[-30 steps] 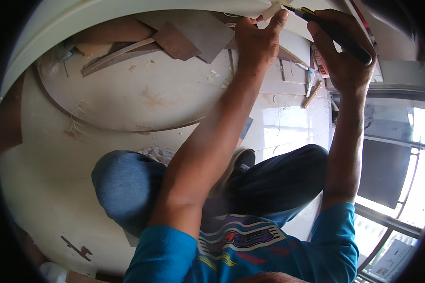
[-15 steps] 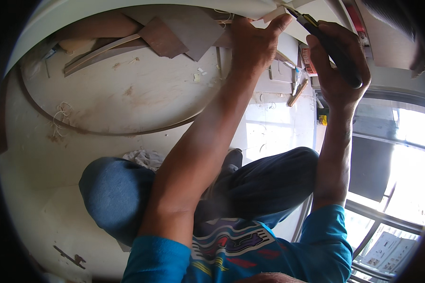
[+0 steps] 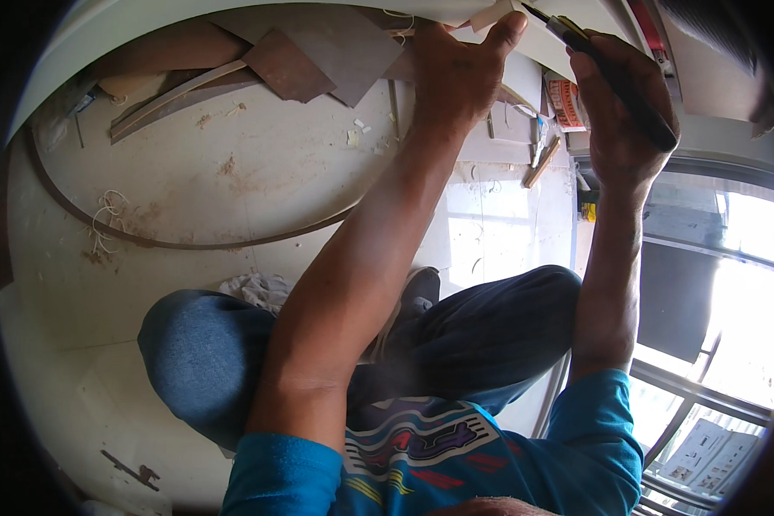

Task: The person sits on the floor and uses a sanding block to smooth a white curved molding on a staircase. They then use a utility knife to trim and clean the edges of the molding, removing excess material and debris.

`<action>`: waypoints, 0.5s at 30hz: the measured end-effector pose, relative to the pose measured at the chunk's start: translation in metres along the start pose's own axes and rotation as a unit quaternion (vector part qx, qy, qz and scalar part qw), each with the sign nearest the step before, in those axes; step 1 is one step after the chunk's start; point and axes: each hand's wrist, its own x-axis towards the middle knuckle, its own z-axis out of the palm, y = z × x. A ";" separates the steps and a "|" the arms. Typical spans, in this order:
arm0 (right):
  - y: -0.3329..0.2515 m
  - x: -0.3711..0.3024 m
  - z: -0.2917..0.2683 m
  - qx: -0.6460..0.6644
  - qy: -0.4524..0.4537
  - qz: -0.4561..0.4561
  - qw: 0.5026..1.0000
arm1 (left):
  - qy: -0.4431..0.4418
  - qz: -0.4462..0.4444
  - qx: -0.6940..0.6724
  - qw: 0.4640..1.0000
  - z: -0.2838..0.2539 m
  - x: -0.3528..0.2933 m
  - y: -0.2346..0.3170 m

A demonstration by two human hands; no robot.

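Note:
My right hand [image 3: 628, 112] is wrapped round a black utility knife [image 3: 629, 96]. Its blade points up and left at the top of the view, just right of my left thumb. With the thumb stretched upward, my left hand [image 3: 460, 77] is at the edge of a curved white panel [image 3: 275, 10]. A short pale strip [image 3: 492, 14] shows between that thumb and the rest of the hand, which seems to pinch it. Most of my left fingers are hidden behind the hand and the panel edge.
Brown and grey sheet offcuts [image 3: 353, 56] lie beyond my left arm. A thin curved brown strip [image 3: 224, 245] and string scraps [image 3: 107, 219] lie on the floor. A wood stick [image 3: 542, 163] and a red-and-white container [image 3: 566, 105] are near my right wrist. Glazing [image 3: 714, 258] stands at right.
The knife and my right hand have shifted slightly up and right, the blade further from the pale strip. My left hand has moved slightly left and up.

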 end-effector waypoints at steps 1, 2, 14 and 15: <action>-0.001 0.001 0.001 -0.003 -0.001 0.000 1.000 | -0.007 -0.011 -0.012 1.000 -0.001 0.000 0.000; -0.002 0.002 0.001 -0.007 -0.002 0.001 1.000 | -0.014 -0.022 -0.025 0.999 -0.002 0.001 0.000; 0.003 0.007 -0.002 -0.079 -0.036 -0.011 0.996 | -0.027 -0.008 -0.036 0.999 -0.005 0.003 -0.004; 0.004 0.010 -0.003 -0.101 -0.053 -0.031 0.993 | -0.026 0.002 -0.035 0.999 -0.007 0.004 -0.006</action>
